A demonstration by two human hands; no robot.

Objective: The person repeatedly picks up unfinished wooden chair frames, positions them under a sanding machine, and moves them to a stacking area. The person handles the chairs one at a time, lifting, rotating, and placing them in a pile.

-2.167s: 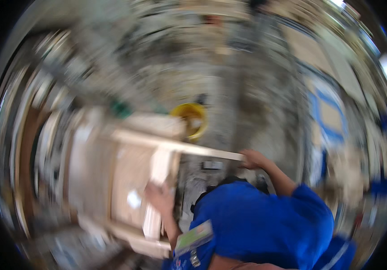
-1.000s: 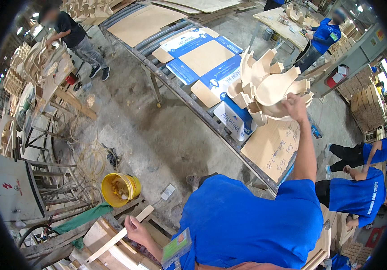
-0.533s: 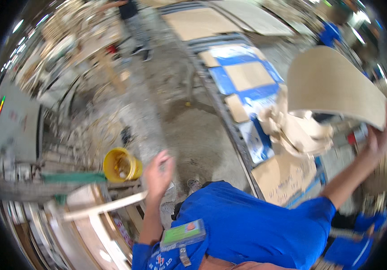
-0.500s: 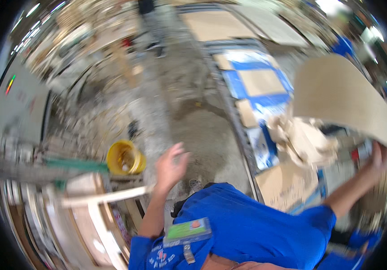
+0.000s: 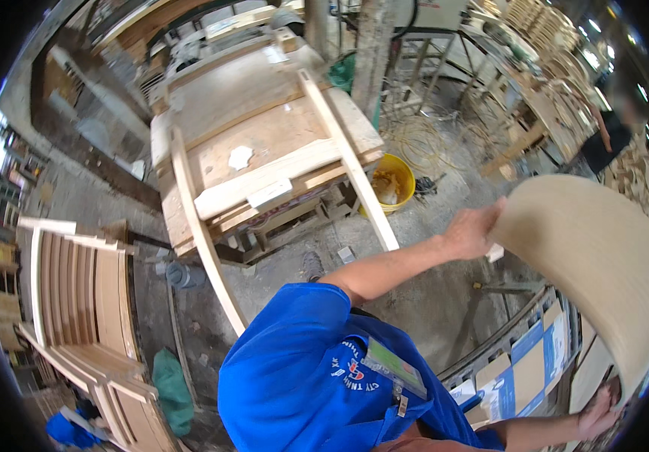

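Note:
A curved, light-brown wooden panel [image 5: 596, 256] fills the right side of the head view. My left hand [image 5: 477, 230] reaches across in front of my body and is closed on the panel's near left edge. My right hand [image 5: 600, 413] grips the opposite end of the panel, low at the right, with the fingers partly hidden behind it. The panel is held in the air between both hands, its bowed face turned up toward me.
A workbench [image 5: 211, 162] stands ahead with long pale wooden rails [image 5: 347, 154] jutting toward me. A yellow bucket [image 5: 394, 184] is beside it. Slatted wooden frames [image 5: 87, 294] stand at left. A blue-and-white cardboard stack [image 5: 520, 369] lies near my right side. Another person [image 5: 615, 135] stands far right.
The view has swung left to the workbench. My left hand, free and raised before, now holds the panel. My right hand has kept its hold on it.

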